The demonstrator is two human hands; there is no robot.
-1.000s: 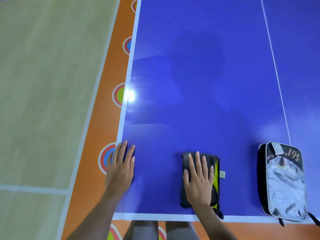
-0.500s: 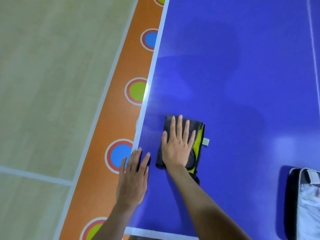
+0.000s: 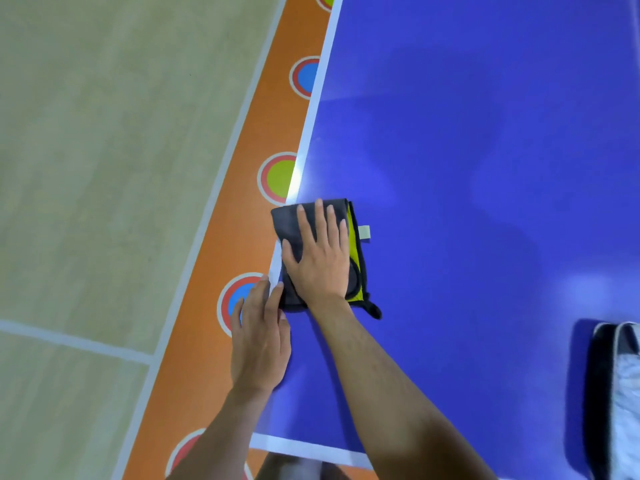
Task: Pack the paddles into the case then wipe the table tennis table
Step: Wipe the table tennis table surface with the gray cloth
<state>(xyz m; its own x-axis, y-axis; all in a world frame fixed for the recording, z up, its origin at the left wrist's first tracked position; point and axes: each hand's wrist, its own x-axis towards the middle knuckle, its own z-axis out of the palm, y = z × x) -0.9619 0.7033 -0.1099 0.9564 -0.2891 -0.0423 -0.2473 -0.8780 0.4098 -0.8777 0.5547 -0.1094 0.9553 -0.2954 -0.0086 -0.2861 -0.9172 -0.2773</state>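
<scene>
- The right hand lies flat on a folded cloth, fingers straight and slightly spread, palm pressing it onto the blue tabletop.
- The cloth is dark grey on top with a yellow-green layer showing along its right edge, a small pale tag sticking out to the right and a dark loop trailing at its near corner.
- The cloth sits at the tabletop's left side, its far-left corner reaching over the white edge line.
- The left hand rests open at the same left edge, just nearer than the cloth, fingers straight and together; its fingertips lie on the white line close beside the cloth's near-left corner, holding nothing.
- The paddle case, dark with a silvery-white panel, lies on the tabletop at the right border of the view, well apart from both hands and partly cut off.
- Beyond the edge, the floor is pale wood-look, with an orange strip carrying coloured circles alongside the tabletop.
</scene>
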